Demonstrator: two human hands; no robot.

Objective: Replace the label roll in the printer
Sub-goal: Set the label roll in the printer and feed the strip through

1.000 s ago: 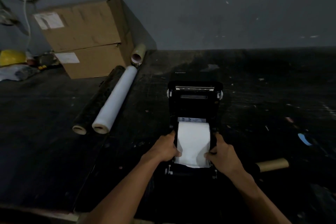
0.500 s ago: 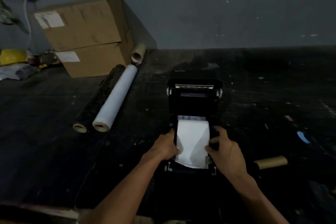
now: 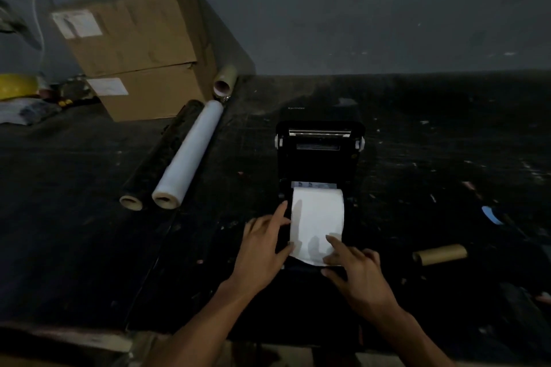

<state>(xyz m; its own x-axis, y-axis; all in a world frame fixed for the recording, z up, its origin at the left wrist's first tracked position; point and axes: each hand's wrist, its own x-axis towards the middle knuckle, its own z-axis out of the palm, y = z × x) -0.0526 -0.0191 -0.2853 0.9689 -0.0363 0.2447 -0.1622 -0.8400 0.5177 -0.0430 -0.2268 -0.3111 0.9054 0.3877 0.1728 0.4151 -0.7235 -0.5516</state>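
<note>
Cardboard boxes (image 3: 140, 50) and two long film rolls (image 3: 173, 158) lie well off to my left; dead ahead, the white label roll (image 3: 317, 214) sits in the open printer (image 3: 320, 155), axis running left-right. My left hand (image 3: 264, 250), fingers spread, touches its left end; my right hand (image 3: 354, 270), also spread, presses the loose leading edge. An empty core (image 3: 439, 254) lies right, clear.

Dim, murky wide-angle view, bowed edges, soft grain, finger shadows on the bright label roll (image 3: 317, 217).
</note>
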